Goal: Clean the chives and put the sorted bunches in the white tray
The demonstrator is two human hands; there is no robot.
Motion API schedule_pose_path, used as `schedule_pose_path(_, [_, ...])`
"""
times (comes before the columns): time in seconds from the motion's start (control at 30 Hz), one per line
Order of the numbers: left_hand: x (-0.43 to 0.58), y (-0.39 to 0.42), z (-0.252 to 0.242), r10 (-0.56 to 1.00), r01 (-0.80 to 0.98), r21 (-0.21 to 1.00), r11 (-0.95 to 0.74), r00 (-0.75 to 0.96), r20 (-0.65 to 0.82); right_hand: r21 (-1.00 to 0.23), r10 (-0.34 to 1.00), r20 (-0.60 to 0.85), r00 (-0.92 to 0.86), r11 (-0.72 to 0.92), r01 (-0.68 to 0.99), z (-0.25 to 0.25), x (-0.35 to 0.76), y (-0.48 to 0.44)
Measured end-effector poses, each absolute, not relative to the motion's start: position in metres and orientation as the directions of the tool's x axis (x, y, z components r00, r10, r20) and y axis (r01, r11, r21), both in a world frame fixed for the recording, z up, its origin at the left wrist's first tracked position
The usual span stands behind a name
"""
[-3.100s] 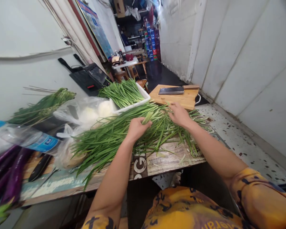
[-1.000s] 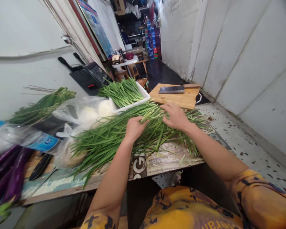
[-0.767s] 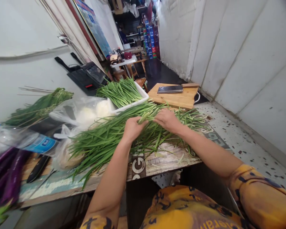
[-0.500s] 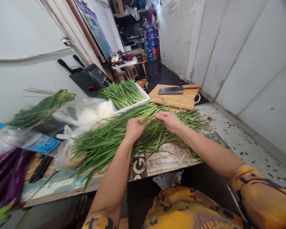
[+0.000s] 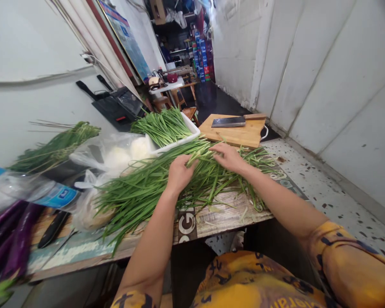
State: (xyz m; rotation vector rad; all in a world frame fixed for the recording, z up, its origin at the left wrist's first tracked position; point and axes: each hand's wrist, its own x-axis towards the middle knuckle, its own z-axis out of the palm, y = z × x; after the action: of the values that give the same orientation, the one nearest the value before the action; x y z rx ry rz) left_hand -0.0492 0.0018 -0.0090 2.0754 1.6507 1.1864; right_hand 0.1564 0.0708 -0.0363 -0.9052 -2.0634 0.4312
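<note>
A bunch of garlic chives (image 5: 197, 155) is gripped in my left hand (image 5: 180, 174), its pale stalk ends pointing away to the right. My right hand (image 5: 227, 157) is just right of those ends, thumb and fingers apart, and no stalk shows clearly between them. Under both hands lies a wide heap of loose chives (image 5: 141, 184), its green leaves spreading left along the table. Shorter, messier pieces (image 5: 259, 159) lie by my right wrist. Behind the heap, a white plastic tray (image 5: 192, 128) holds chives laid side by side.
A cleaver (image 5: 229, 122) rests on a wooden cutting board (image 5: 237, 136) at the far right. On the left are bagged pale vegetables (image 5: 118, 156), a plastic bottle (image 5: 56, 194), purple eggplants (image 5: 22, 239), a black-handled knife (image 5: 54, 229) and a leafy green bundle (image 5: 54, 147). The table's front edge (image 5: 211, 233) is close.
My right thumb and fingers have parted from their pinch at the stalk ends, and that hand has risen slightly. My left hand still grips the bunch in nearly the same place.
</note>
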Motion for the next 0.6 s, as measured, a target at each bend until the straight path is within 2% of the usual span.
schedule_pose_path(0.13, [-0.05, -0.001, -0.001, 0.868, 0.798, 0.52, -0.306, 0.01, 0.496, -0.325, 0.701, 0.534, -0.473, 0.687, 0.651, -0.045, 0.142, 0.08])
schedule_pose_path(0.27, [-0.052, -0.002, 0.002, 0.852, 0.762, 0.572, -0.302, -0.052, 0.521, -0.246, 0.679, 0.543, -0.494, 0.691, 0.679, -0.042, 0.147, 0.082])
schedule_pose_path(0.37, [-0.052, -0.002, 0.002, 0.856, 0.717, 0.635, -0.29, -0.103, 0.507, -0.321, 0.622, 0.614, -0.485, 0.759, 0.567, -0.032, 0.158, 0.077])
schedule_pose_path(0.5, [-0.049, -0.005, 0.004, 0.832, 0.751, 0.614, -0.244, -0.163, 0.53, -0.581, 0.685, 0.625, -0.375, 0.729, 0.363, -0.017, 0.174, 0.072])
schedule_pose_path(0.6, [-0.048, -0.007, 0.005, 0.803, 0.762, 0.617, -0.196, -0.236, 0.548, -0.651, 0.776, 0.596, -0.206, 0.617, 0.442, -0.01, 0.183, 0.073])
